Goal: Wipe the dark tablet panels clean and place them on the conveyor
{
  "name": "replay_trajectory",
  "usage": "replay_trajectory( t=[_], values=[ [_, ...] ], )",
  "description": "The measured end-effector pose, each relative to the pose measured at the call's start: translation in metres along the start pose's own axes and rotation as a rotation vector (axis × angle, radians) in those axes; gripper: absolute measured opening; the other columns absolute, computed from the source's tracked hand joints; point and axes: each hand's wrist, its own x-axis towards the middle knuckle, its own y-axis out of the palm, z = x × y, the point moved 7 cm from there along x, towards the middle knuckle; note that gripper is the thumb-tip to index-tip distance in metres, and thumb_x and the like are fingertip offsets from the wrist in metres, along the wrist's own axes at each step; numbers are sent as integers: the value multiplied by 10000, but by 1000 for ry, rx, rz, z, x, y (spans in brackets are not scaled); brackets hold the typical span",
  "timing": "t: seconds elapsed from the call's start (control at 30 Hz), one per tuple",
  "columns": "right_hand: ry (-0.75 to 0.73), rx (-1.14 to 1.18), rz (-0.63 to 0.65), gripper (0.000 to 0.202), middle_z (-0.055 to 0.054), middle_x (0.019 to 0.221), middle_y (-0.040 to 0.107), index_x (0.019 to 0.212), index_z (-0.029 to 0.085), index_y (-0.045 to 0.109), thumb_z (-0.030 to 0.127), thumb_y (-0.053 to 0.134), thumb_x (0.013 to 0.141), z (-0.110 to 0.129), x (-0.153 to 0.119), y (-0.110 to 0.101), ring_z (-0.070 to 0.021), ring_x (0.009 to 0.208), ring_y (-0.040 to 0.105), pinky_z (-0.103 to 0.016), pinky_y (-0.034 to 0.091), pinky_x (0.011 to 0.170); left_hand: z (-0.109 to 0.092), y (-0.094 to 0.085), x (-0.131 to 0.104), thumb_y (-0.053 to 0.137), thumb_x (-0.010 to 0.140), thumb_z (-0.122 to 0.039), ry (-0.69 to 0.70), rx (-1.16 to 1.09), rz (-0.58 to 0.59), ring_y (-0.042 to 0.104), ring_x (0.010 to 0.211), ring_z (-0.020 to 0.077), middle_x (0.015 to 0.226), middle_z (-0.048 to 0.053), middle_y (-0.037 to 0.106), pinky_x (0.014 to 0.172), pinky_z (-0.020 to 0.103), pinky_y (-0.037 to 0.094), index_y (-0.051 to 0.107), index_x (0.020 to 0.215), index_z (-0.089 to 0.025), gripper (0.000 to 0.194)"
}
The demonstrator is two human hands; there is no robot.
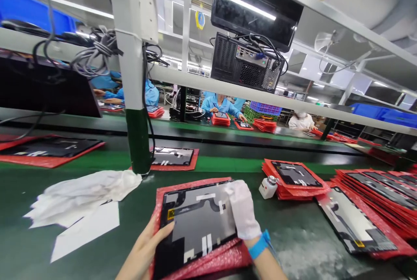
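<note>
A flat black and grey screen panel (198, 221), with white strips and a yellow-framed label on its back, is tilted toward me just over the bench. My left hand (146, 245) is bare and grips its left side, thumb on top and the other fingers hidden beneath. In a white glove, my right hand (243, 210) closes on the panel's upper right edge; its fingertips are hard to make out. A blue band (259, 245) circles that wrist. Red bubble-wrap sleeves (221, 258) lie under the panel.
White cloths (84, 195) and a white sheet (86, 230) lie left. A small white bottle (269, 187) stands beside stacked panels in red sleeves (295, 175); larger stacks (381, 197) fill the right. A green-based post (138, 141) rises ahead. Co-workers (221, 104) sit across.
</note>
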Motion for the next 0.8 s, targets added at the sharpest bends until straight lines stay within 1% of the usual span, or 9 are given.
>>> replay_trajectory(
  t=[0.07,0.17,0.23,0.3,0.37,0.47,0.6,0.7,0.8],
  values=[
    [46,-106,-75,361,-151,1046,709,1153,155,658,27,407,926,-14,-34,-9,-250,970,667,-401,533,864,-1,1,3,850,619,-320,16,7,21,529,1304,280,1292,20,690,1056,354,461,611,1296,-291,719],
    [-6,-127,-105,273,-159,939,726,1035,144,696,58,468,912,7,-66,-10,-262,830,692,-361,555,710,-3,0,7,867,588,-327,31,4,-6,491,1337,284,1329,22,665,1076,348,439,635,1264,-277,717],
    [1,-17,-46,245,-113,904,726,982,167,691,62,483,908,35,-65,-1,-227,798,691,-320,559,697,-3,0,8,873,559,-296,15,-2,-28,513,1317,303,1319,35,671,1073,368,447,658,1232,-260,707],
    [35,149,75,247,-63,933,719,996,195,666,50,487,905,66,-51,12,-179,841,684,-272,560,757,-4,3,8,866,546,-260,7,3,-24,555,1274,322,1275,57,697,1052,389,470,675,1205,-235,686],
    [-15,261,178,259,-30,975,713,1028,222,646,46,512,893,95,-37,20,-155,896,672,-253,549,823,-7,5,7,845,563,-239,24,13,-13,588,1237,321,1232,67,720,1039,389,481,681,1195,-222,653],
    [-120,389,287,226,-11,962,707,992,241,642,70,570,863,110,-29,20,-164,901,661,-273,544,842,-8,4,6,835,566,-213,27,13,-19,610,1212,309,1194,69,739,1029,369,487,678,1196,-218,649],
    [-38,462,296,220,-16,876,683,880,237,630,51,514,863,69,-29,4,-155,804,654,-266,551,750,-6,-1,10,854,533,-222,-22,16,-41,596,1229,313,1184,51,745,1030,377,486,672,1200,-244,692],
    [58,513,238,168,-26,818,663,788,233,625,126,526,873,27,-20,-20,-157,728,645,-262,549,667,-18,1,23,869,522,-274,65,65,-33,531,1301,303,1255,25,711,1061,349,454,687,1178,-269,681],
    [444,777,169,143,-16,708,635,810,218,651,300,561,885,-31,-17,-41,-146,576,596,-240,501,506,-39,19,52,850,578,-301,152,120,65,553,1283,283,1287,30,692,1058,339,453,661,1224,-279,673]
  ],
)
